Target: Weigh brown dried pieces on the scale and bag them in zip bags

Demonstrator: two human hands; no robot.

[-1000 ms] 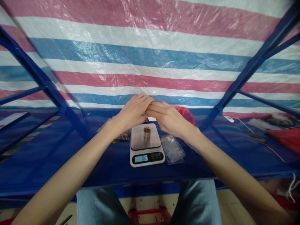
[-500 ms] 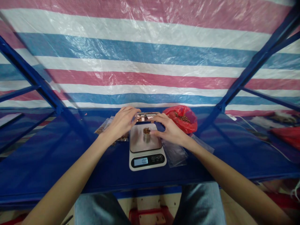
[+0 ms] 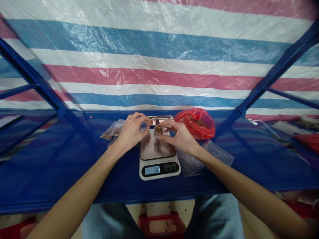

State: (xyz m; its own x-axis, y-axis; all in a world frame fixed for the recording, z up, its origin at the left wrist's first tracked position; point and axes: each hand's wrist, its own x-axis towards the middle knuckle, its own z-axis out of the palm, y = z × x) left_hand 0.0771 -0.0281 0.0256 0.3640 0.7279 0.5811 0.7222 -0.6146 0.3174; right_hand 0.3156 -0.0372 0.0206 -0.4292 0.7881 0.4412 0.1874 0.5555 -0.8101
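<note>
Two bare hands work above a kitchen scale [image 3: 160, 173] on a blue table [image 3: 74, 159]: the right hand [image 3: 179, 133], its thumb and fingers parted only by the width of what they grip, holds a small cup [image 3: 156, 134] of brown pieces [image 3: 159, 129] over the far part of the metal pan [image 3: 152, 150], the cup's mouth in view and its base too indistinct to place; the left hand [image 3: 131, 128], curled with thumb and forefinger nearly together, pinches a clear bag [image 3: 144, 126] just beside the cup, to its left. The display [image 3: 152, 170] reads 10.0. Behind the scale lies a flat rectangular object [image 3: 165, 119] with a bright, patterned face. To the right, a red plastic bag [image 3: 183, 119] stands gaping, with similar brown pieces inside; nearer the person, flat transparent bags [image 3: 191, 165] spread partly beneath the right forearm. To the left, filled pouches [image 3: 111, 131] lie near the left wrist. A striped sheet [image 3: 149, 78] in red, white and blue forms the background, flanked by blue metal bars
</note>
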